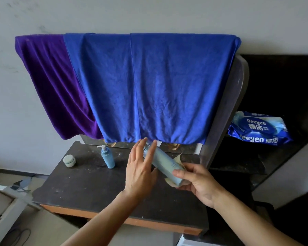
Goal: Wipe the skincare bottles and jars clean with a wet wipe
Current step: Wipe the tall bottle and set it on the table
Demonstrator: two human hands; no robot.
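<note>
A pale blue-green bottle (164, 163) is held tilted above the dark table (82, 183), its base toward me. My right hand (197, 183) grips the bottle's lower end together with a dirty beige wet wipe (178, 159) wrapped behind it. My left hand (140, 167) has its fingers straight, lying against the bottle's upper part near the cap. A blue pump bottle (108, 157) stands upright at the table's back left. A small pale green jar (69, 161) sits left of it.
A blue wet wipe pack (260, 128) lies on a dark shelf at the right. Blue (149, 86) and purple (60, 86) towels hang over a mirror behind the table. White objects and cables lie on the floor at lower left.
</note>
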